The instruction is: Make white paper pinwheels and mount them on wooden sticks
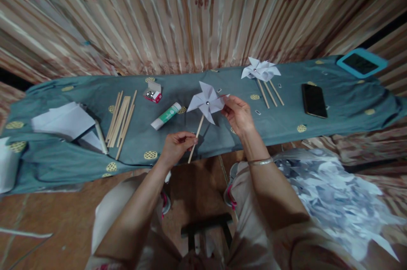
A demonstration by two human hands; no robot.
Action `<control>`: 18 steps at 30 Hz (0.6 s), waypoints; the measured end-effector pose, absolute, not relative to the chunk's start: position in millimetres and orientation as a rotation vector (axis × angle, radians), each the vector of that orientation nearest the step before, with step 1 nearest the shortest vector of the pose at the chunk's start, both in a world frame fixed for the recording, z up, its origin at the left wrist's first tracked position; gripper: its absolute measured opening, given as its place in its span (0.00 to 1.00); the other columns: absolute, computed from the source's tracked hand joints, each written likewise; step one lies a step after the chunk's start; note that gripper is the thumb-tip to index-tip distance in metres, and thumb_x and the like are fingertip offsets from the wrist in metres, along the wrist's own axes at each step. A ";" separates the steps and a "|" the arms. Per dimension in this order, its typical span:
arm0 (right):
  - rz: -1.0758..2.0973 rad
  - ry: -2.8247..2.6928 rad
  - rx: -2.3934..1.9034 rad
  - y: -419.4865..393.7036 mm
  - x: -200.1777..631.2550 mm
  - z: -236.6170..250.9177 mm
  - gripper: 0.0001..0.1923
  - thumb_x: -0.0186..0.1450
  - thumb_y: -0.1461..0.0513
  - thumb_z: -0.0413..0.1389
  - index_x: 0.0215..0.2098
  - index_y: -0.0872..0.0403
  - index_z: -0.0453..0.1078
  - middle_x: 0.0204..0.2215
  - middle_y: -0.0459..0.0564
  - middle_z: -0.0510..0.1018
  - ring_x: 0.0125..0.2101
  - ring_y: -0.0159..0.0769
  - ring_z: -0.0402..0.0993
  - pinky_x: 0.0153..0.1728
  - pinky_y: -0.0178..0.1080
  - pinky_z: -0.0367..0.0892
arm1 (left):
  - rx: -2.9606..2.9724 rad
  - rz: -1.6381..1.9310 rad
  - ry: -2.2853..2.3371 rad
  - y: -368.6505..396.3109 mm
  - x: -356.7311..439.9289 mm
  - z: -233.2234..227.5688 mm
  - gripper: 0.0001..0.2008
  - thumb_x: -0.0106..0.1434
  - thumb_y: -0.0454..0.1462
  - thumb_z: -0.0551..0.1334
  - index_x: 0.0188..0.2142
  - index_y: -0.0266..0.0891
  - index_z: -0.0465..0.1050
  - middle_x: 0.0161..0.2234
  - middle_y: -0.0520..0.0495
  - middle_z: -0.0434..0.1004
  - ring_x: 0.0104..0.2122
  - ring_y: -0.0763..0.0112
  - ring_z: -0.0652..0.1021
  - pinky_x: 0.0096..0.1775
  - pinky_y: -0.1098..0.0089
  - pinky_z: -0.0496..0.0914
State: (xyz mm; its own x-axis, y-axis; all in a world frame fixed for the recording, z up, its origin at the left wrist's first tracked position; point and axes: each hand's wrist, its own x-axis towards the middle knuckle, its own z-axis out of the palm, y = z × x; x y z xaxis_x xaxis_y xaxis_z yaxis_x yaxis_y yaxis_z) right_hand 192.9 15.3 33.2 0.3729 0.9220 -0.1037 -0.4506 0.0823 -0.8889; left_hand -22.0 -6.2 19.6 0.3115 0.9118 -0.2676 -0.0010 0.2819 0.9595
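Pinwheel in hand: we hold the white paper pinwheel (204, 101) at the centre of the frame, face up and tilted on its wooden stick (200, 126), so that its blades likely clear the cloth
Left hand: with the left hand (175, 147) we pinch the stick between thumb and fingertips below the blades, its lower end projecting past the grip; this presumably steadies the shaft
Right hand: with the right hand (238, 115) we close thumb and fingers on the outer edge of the right-hand blade, which probably checks rotation about the hub
Hub: a shiny round pin head (207, 103) sits mid-wheel, apparently as the pivot
Assembled units: we see more pinwheels (261, 70) grouped at upper right of centre, sticks toward us, seemingly parked outside the working area
Supplies: loose wooden sticks (122, 119) lie roughly parallel at left, an arrangement suited to single picking; the small box (153, 93) stands open beyond the glue stick (166, 116), its shiny contents exposed, presumably for ready access
Paper stock: folded white paper (65, 119) rests at far left, apart from our hands
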 end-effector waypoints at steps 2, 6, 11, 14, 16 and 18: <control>1.114 -0.561 -1.039 14.9 191.8 32.8 0.12 0.47 0.56 0.72 0.25 0.50 0.76 0.23 0.41 0.78 0.25 0.28 0.71 0.26 0.33 0.68 | 1.102 0.806 1.058 -6.0 -22.0 19.5 0.17 0.39 0.44 0.76 0.25 0.36 0.80 0.17 0.53 0.72 0.19 0.78 0.68 0.23 0.75 0.65; 1.135 -0.544 -1.082 13.6 189.0 35.1 0.13 0.48 0.56 0.71 0.22 0.51 0.73 0.20 0.40 0.75 0.22 0.26 0.69 0.23 0.31 0.66 | 1.110 0.824 1.047 -5.4 -22.1 19.3 0.16 0.40 0.45 0.76 0.25 0.36 0.80 0.16 0.53 0.72 0.17 0.79 0.68 0.22 0.76 0.63; 1.188 -0.501 -1.099 11.3 186.0 40.2 0.13 0.46 0.57 0.72 0.22 0.52 0.73 0.18 0.40 0.74 0.21 0.25 0.69 0.21 0.29 0.64 | 1.122 0.827 1.055 -4.8 -23.0 19.2 0.16 0.42 0.44 0.75 0.26 0.36 0.80 0.18 0.51 0.75 0.17 0.79 0.68 0.22 0.76 0.62; 1.224 -0.502 -1.118 9.7 183.9 42.1 0.14 0.44 0.57 0.72 0.22 0.52 0.73 0.18 0.41 0.76 0.21 0.25 0.71 0.21 0.28 0.64 | 1.123 0.833 1.066 -4.8 -23.3 21.2 0.14 0.43 0.44 0.74 0.25 0.36 0.80 0.20 0.51 0.76 0.18 0.79 0.68 0.22 0.76 0.63; 1.244 -0.504 -1.125 8.8 182.4 42.7 0.15 0.43 0.57 0.72 0.22 0.53 0.73 0.18 0.41 0.76 0.21 0.25 0.71 0.21 0.28 0.64 | 1.120 0.838 1.076 -4.9 -23.2 23.4 0.13 0.43 0.43 0.74 0.25 0.36 0.80 0.20 0.51 0.77 0.18 0.79 0.68 0.23 0.75 0.64; 1.262 -0.503 -1.132 8.2 181.0 42.7 0.16 0.41 0.57 0.73 0.22 0.53 0.73 0.18 0.41 0.76 0.21 0.25 0.72 0.22 0.28 0.65 | 1.115 0.843 1.089 -4.9 -23.0 25.4 0.13 0.43 0.43 0.74 0.25 0.36 0.80 0.20 0.51 0.77 0.18 0.79 0.68 0.23 0.75 0.65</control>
State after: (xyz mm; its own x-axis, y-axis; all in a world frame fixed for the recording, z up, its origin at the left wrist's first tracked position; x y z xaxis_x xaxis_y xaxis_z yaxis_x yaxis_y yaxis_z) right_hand 181.0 8.2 42.7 0.2943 0.9175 -0.2675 -0.4819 -0.0993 -0.8706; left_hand -23.0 -4.9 25.4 0.2752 0.9302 -0.2428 -0.0026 0.2533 0.9674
